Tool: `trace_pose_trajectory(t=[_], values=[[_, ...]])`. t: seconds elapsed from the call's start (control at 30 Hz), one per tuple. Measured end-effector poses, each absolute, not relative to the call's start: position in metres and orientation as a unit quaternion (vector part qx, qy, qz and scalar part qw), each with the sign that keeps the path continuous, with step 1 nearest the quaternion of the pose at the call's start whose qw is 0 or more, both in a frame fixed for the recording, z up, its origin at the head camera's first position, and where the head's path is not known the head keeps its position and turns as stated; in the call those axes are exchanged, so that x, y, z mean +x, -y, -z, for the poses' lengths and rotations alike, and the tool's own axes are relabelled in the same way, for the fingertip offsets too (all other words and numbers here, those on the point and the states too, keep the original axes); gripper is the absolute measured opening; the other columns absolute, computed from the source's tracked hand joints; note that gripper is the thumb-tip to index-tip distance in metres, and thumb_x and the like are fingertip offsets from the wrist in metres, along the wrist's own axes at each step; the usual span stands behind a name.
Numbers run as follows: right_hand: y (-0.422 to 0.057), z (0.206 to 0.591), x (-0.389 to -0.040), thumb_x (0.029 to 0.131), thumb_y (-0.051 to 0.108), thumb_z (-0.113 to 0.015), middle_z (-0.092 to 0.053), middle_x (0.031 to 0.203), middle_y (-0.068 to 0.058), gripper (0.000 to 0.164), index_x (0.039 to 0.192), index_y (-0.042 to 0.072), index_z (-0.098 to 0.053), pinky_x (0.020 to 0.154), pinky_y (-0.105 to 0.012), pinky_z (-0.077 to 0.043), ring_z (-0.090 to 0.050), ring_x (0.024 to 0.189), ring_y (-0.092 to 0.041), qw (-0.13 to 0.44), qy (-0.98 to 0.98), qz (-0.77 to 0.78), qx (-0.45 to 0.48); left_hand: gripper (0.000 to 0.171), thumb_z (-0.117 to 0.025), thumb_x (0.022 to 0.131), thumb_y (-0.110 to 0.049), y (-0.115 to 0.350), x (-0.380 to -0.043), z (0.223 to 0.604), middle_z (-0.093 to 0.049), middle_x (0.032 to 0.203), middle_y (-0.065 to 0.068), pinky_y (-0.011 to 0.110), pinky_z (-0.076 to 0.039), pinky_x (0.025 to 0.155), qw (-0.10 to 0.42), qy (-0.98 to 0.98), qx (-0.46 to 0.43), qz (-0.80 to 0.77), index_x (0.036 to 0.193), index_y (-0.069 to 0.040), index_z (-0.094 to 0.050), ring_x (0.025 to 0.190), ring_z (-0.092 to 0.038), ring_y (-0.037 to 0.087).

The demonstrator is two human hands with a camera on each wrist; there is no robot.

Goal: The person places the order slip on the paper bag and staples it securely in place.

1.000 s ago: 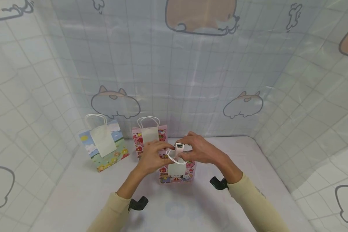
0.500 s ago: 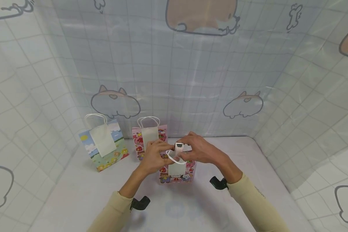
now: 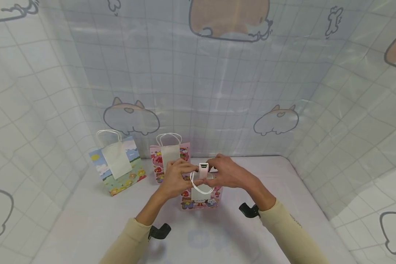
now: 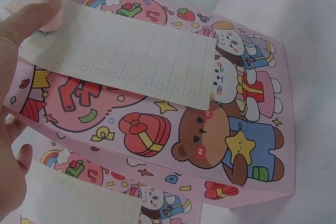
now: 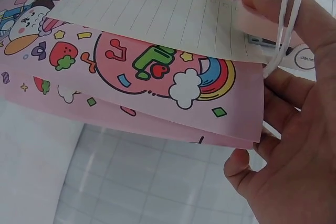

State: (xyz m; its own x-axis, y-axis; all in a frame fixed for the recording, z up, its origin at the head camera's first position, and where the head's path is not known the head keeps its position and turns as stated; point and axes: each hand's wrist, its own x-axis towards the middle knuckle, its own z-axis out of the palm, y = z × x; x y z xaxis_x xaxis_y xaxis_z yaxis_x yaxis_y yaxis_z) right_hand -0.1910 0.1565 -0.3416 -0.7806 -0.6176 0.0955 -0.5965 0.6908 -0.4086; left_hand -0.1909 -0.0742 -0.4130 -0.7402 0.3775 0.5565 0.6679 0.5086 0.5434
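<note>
A small pink-and-white stapler (image 3: pixel 203 169) sits over the top edge of a pink cartoon paper bag (image 3: pixel 201 203). A lined white note sheet (image 4: pixel 131 51) lies against the bag's front, its upper end under the stapler. My left hand (image 3: pixel 175 179) pinches the stapler from the left, thumb across its pink top in the left wrist view. From the other side my right hand (image 3: pixel 230 172) grips it, thumb on the pink body, other fingers behind the bag. The white cord handle (image 3: pixel 202 191) hangs forward over the note. The stapler's underside is hidden.
Behind the left hand stands a second pink bag (image 3: pixel 156 161) with a note sheet on its front. Further left, a blue-and-green landscape bag (image 3: pixel 136 172) leans back, also bearing a white sheet. Patterned curtains (image 3: pixel 217 91) enclose the white table (image 3: pixel 267 227) at back and sides.
My right hand has shifted slightly down and its fingers have drawn closer around the stapler. The bag's cord handle has dropped lower in front. My left hand stays nearly in place.
</note>
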Motion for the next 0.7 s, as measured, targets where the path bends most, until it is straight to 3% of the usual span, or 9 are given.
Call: trace_pose_trajectory(t=[0.23,0.43,0.7], values=[[-0.1574,0.3436,-0.1901,0.084,0.036,-0.079,-0.068,0.099,0.008,0.038,0.115,0.015,-0.073,0.078,-0.031,-0.052,-0.06,0.097,-0.019,0.027,-0.917,0.225,-0.329,0.048,-0.089,0.073,-0.044,0.0739,-0.1915,0.4129,-0.076,0.108,-0.005,0.049,-0.028,0.091,0.187,0.847,-0.308,0.389,0.112,-0.018,-0.079,0.103,-0.056,0.012],[-0.1584,0.3466,-0.1901,0.085,0.036,-0.078,-0.067,0.096,0.011,0.033,0.112,0.018,-0.073,0.077,-0.03,-0.051,-0.058,0.093,-0.013,0.012,-0.916,0.221,-0.336,0.048,-0.088,0.074,-0.046,0.0743,-0.1923,0.4136,-0.075,0.108,-0.007,0.047,-0.027,0.091,0.182,0.851,-0.307,0.386,0.113,-0.02,-0.079,0.103,-0.055,0.011],[-0.1592,0.3514,-0.1906,0.084,0.036,-0.076,-0.066,0.095,0.012,0.029,0.107,0.019,-0.073,0.076,-0.03,-0.051,-0.059,0.094,-0.016,-0.016,-0.909,0.231,-0.348,0.047,-0.089,0.073,-0.044,0.0741,-0.1928,0.4131,-0.076,0.106,-0.007,0.048,-0.026,0.094,0.183,0.845,-0.312,0.395,0.111,-0.018,-0.079,0.103,-0.054,0.011]])
